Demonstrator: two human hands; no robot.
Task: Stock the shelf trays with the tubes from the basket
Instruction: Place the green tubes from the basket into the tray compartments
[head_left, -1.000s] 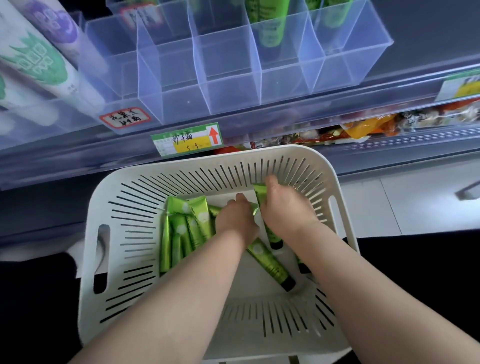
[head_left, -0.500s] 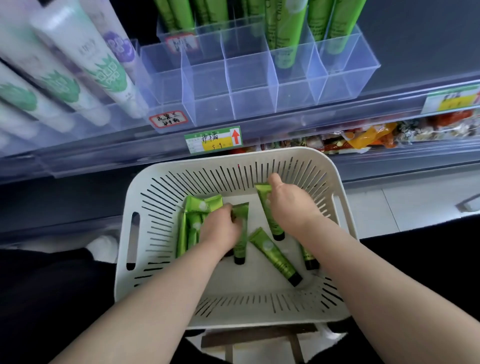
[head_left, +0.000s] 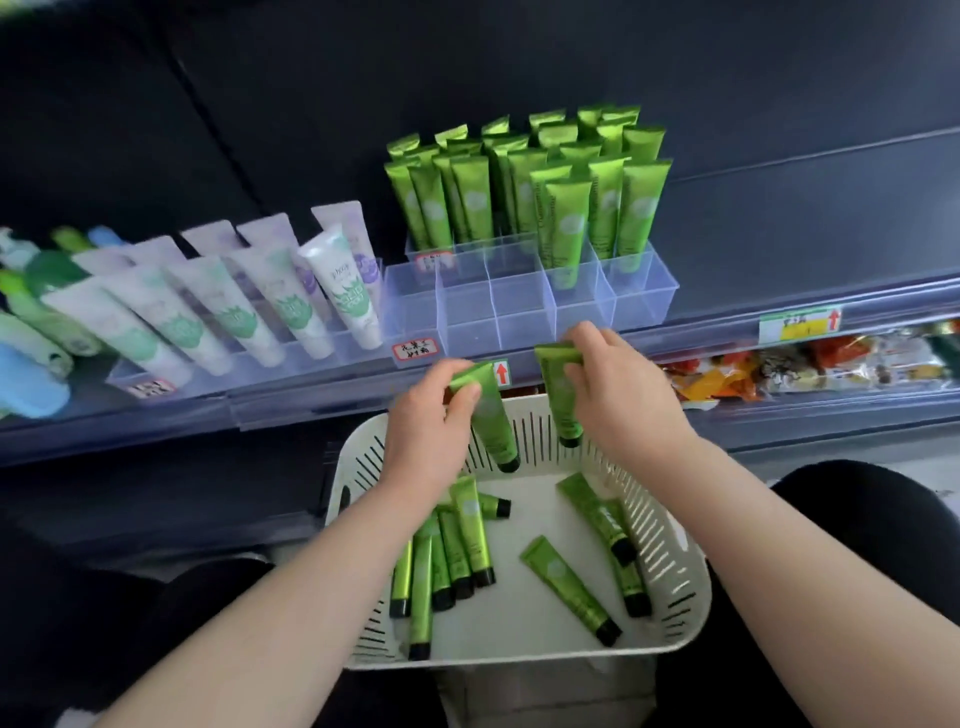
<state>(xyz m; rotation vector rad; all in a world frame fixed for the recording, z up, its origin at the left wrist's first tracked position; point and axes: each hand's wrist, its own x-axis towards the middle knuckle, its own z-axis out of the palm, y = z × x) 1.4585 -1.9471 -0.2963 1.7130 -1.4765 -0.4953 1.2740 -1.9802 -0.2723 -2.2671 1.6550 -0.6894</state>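
Observation:
My left hand (head_left: 426, 415) grips a green tube (head_left: 491, 415) with a black cap, lifted above the far rim of the white slotted basket (head_left: 675, 566). My right hand (head_left: 613, 395) grips a second green tube (head_left: 561, 395), cap hanging down, just below the shelf edge. Several more green tubes (head_left: 457, 551) lie loose on the basket floor. On the shelf above stands a clear divided tray (head_left: 524, 306); its back compartments hold several upright green tubes (head_left: 524, 192), while most front compartments show no tubes.
To the left of the clear tray, white and lilac tubes (head_left: 337, 291) lean in rows. A price label with a red arrow (head_left: 501, 373) is on the shelf edge. Snack packets (head_left: 779, 369) fill the lower shelf at right. My dark-clothed knees flank the basket.
Both hands have risen out of the basket, each lifting a green tube toward the shelf. The view has tilted up, showing the stocked tray.

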